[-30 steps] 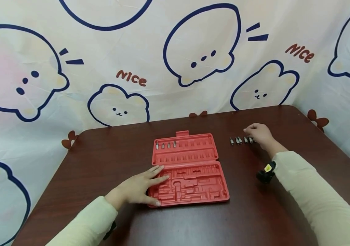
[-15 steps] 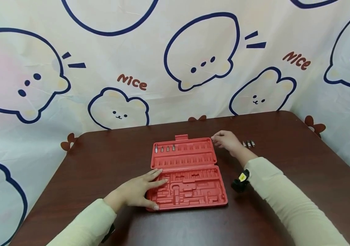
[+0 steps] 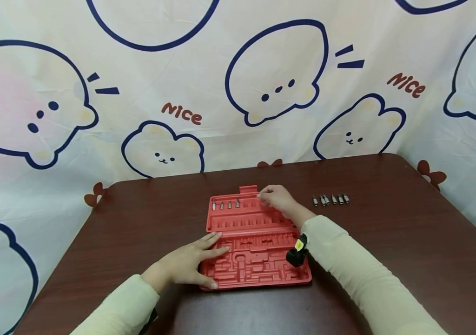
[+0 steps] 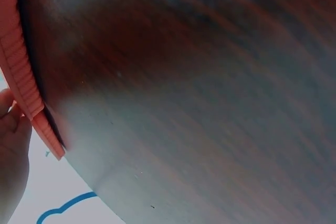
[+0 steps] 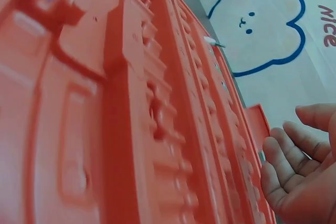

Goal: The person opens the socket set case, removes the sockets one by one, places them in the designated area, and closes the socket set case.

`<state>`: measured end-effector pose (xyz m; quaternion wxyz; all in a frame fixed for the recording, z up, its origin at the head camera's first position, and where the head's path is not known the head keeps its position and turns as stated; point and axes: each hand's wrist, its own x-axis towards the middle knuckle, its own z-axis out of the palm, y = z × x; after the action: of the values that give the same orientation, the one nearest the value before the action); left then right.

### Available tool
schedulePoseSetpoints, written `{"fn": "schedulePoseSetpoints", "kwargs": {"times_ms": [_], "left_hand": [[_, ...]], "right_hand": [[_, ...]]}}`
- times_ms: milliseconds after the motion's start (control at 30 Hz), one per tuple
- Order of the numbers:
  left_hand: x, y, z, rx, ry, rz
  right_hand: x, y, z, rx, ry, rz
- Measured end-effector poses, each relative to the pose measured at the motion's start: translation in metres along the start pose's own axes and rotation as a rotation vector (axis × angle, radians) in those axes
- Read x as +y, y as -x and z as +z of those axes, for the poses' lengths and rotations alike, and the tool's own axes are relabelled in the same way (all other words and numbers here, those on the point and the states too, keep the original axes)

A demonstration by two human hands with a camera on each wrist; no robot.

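An opened red tool case [image 3: 259, 280] lies on the table, its upper half lined with rows of small slots. Several metal screwdriver bits [image 3: 229, 204] stand in the left end of the top row. My left hand [image 3: 188, 263] rests with spread fingers on the case's left edge. Over the upper row, right of those bits, my right hand [image 3: 280, 200] has its thumb and fingertips drawn together, pinching what seems to be a small bit, mostly hidden by the fingers. In the right wrist view the right hand [image 5: 302, 166] has bent fingers beside the case's latch tab [image 5: 257, 124].
Several more bits [image 3: 333, 199] lie in a row on the dark wooden table [image 3: 388, 242], right of the case. A patterned cloth [image 3: 204, 83] hangs behind the table's far edge. The lower half of the case has moulded recesses.
My right hand has moved left from the loose bits to above the upper row of the case. The left hand stays on the case edge.
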<state>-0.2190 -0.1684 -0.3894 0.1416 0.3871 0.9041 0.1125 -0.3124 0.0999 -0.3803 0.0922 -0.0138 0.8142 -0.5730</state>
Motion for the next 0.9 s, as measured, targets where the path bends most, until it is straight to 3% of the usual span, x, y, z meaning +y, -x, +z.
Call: {"fn": "schedulePoseSetpoints", "kwargs": {"times_ms": [300, 633, 900], "left_hand": [[-0.002, 0.002, -0.001, 0.008, 0.025, -0.005], [0.000, 0.000, 0.000, 0.007, 0.044, 0.007], [0.000, -0.001, 0.001, 0.003, 0.068, -0.002]], "right_hand": [[-0.001, -0.014, 0.024, -0.049, 0.045, -0.053], [-0.003, -0.025, 0.036, -0.060, 0.220, -0.102], [-0.002, -0.032, 0.047, -0.080, 0.331, -0.083]]}}
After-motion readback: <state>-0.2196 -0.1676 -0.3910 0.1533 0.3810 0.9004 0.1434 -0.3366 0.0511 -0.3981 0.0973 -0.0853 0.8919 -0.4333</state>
